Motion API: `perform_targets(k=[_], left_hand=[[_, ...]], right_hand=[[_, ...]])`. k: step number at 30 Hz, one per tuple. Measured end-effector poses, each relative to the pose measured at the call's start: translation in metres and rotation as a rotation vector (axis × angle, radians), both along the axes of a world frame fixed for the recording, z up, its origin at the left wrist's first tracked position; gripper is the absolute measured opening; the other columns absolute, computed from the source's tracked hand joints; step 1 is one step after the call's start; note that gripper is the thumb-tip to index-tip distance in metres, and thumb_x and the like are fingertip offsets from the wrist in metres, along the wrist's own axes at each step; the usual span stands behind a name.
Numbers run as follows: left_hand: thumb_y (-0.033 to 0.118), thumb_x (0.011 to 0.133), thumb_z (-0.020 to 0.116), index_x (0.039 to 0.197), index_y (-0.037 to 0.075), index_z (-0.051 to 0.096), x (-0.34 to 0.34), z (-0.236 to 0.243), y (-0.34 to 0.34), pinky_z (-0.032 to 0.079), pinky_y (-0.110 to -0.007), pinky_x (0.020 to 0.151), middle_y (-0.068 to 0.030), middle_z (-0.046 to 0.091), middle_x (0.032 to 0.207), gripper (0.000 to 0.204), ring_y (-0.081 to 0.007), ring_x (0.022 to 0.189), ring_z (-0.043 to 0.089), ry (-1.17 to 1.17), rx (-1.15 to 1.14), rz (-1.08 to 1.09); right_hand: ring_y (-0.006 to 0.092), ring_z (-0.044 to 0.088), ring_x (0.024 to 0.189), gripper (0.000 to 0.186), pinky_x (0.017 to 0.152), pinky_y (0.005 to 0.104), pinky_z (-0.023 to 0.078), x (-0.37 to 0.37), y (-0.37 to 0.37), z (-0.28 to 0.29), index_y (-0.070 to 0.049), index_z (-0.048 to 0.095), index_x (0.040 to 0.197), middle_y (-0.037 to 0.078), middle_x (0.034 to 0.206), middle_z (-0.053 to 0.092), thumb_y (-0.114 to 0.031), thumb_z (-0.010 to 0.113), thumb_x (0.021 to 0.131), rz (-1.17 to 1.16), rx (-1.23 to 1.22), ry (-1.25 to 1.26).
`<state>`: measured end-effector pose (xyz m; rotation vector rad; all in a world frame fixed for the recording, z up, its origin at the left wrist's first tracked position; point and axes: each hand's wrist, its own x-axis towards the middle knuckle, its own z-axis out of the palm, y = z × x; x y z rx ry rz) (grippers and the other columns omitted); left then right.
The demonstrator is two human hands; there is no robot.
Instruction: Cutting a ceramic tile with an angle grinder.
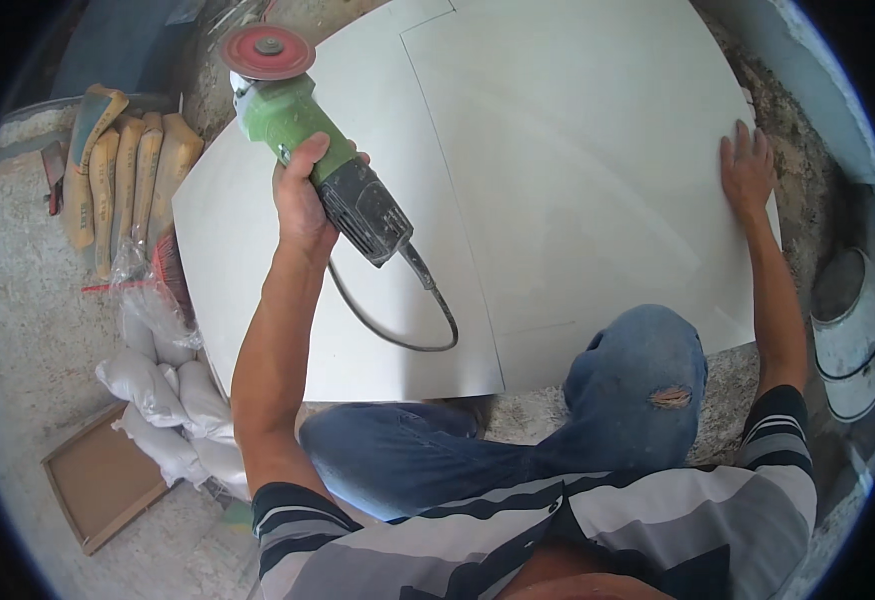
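Note:
My left hand [305, 195] is wrapped round the green and black body of an angle grinder [298, 120], held up over the left part of a large white panel [578, 200]. The grinder's red disc [268, 50] points away from me at the far end, and its black cord [388, 342] loops down from the rear. A thin dark line [448, 170] runs along the panel from far to near, with short cross marks. At the panel's right edge lies my right hand [748, 168], fingers stretched out, holding no tool.
Several tan sacks [123, 190] lean at the far left, with white bags [173, 400] and a framed brown board [108, 475] nearer. A red-bristled brush [170, 265] lies by clear plastic. On the right stands a white bucket [846, 345]. My bent knee [648, 350] is at the panel's near edge.

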<state>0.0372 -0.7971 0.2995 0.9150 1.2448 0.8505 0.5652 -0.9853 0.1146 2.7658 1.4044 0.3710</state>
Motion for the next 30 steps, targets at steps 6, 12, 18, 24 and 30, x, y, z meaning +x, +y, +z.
perform_targets(k=[6, 12, 18, 24, 30], left_hand=[[0.029, 0.083, 0.063, 0.107, -0.005, 0.051, -0.012, -0.027, 0.019, 0.057, -0.040, 0.068, -0.0158, 0.061, 0.087, 0.043, -0.0281, 0.074, 0.065, -0.101, 0.037, -0.059], [0.018, 0.082, 0.067, 0.110, 0.000, 0.048, -0.008, -0.041, 0.022, 0.058, -0.040, 0.067, -0.0133, 0.060, 0.086, 0.038, -0.0286, 0.076, 0.066, -0.303, -0.025, -0.066], [0.010, 0.082, 0.070, 0.107, 0.003, 0.052, -0.014, -0.069, 0.020, 0.057, -0.039, 0.068, -0.0069, 0.057, 0.086, 0.032, -0.0243, 0.073, 0.064, -0.431, -0.059, -0.077], [0.007, 0.073, 0.077, 0.108, 0.003, 0.052, -0.020, -0.082, 0.005, 0.051, -0.031, 0.073, -0.0048, 0.058, 0.092, 0.043, -0.0177, 0.078, 0.060, -0.447, -0.022, -0.043], [0.013, 0.069, 0.082, 0.107, -0.001, 0.049, -0.015, -0.125, 0.031, 0.051, -0.032, 0.075, -0.0085, 0.058, 0.094, 0.052, -0.0188, 0.081, 0.061, -0.254, 0.019, -0.130]], right_hand=[[0.0384, 0.039, 0.133, 0.056, 0.106, 0.0537, 0.035, -0.065, -0.073, 0.015, -0.014, 0.041, 0.142, 0.018, 0.146, 0.039, -0.043, 0.051, 0.094, -0.050, -0.160, 0.013], [0.0349, 0.052, 0.120, 0.056, 0.101, 0.0419, 0.044, -0.201, -0.050, 0.091, -0.005, 0.044, 0.137, 0.020, 0.135, 0.050, -0.029, 0.063, 0.091, 0.229, -0.065, 0.645], [0.0348, 0.060, 0.105, 0.084, 0.092, 0.0427, 0.048, -0.394, 0.050, 0.169, -0.006, 0.028, 0.145, 0.025, 0.122, 0.056, -0.037, 0.074, 0.081, 0.499, -0.031, 1.184], [0.0412, 0.059, 0.102, 0.094, 0.086, 0.0446, 0.048, -0.461, 0.086, 0.144, -0.005, 0.021, 0.144, 0.028, 0.113, 0.058, -0.028, 0.075, 0.071, 0.316, 0.018, 1.075], [0.0346, 0.066, 0.077, 0.091, 0.072, 0.0412, 0.052, -0.462, 0.094, 0.096, -0.013, 0.024, 0.147, 0.020, 0.087, 0.065, -0.026, 0.071, 0.070, 0.321, 0.242, 1.154]])
